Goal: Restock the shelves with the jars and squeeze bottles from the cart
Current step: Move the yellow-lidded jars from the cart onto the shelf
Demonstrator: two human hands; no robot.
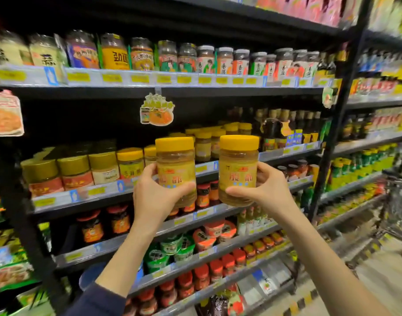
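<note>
Before the dark shelving, one yellow-lidded jar (175,169) is being held upright by the left hand (154,197), its fingers (147,171) being wrapped around the label and pressed against the glass. Just beside it, apart, a matching second jar (238,169) is being gripped by the right hand (270,190). Behind both, a shelf (86,195) of similar jars is being faced; a cart (398,201) is being glimpsed at far right.

Dark gap above gold-lidded jars (74,172); yellow-lidded jars (209,142) crowding shelf (86,192) right.
</note>
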